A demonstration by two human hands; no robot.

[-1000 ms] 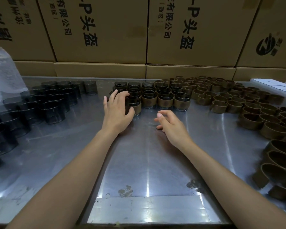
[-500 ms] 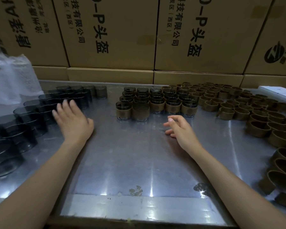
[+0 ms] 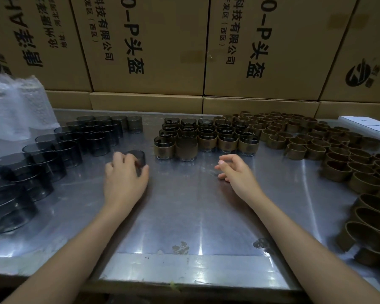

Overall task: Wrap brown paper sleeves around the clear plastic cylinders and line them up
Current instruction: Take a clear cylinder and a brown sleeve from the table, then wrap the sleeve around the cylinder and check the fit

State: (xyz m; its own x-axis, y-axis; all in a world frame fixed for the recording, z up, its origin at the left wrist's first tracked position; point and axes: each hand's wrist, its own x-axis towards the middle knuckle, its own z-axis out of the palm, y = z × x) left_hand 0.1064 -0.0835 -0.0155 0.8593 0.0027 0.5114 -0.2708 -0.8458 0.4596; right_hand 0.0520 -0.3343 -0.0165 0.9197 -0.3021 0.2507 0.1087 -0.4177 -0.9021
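Stacked cardboard boxes (image 3: pixel 140 47) printed with dark characters stand along the far edge of the metal surface (image 3: pixel 184 216), which shines with streaks of reflected light. Toward the left edge, bare clear plastic cylinders (image 3: pixel 59 148) stand crowded in rows running from the near left up to the far edge, with a crumpled sheet of clear plastic wrap (image 3: pixel 15 106) behind them at the far left corner. At the middle of the far edge, sleeved cylinders (image 3: pixel 206 134) are lined up in tidy rows, each with a brown paper band around its lower part. Loose brown paper sleeves (image 3: pixel 316 145), curled into rings, are spread over the right side from the far edge down to the near right corner. A white box (image 3: pixel 366 126) lies at the far right corner.

The left hand (image 3: pixel 125 176) grips a single clear cylinder (image 3: pixel 138 157) set apart from the bare group, fingers curled round its near side. The right hand (image 3: pixel 237 174) hovers over the bare middle of the surface, fingers loosely curled, holding nothing
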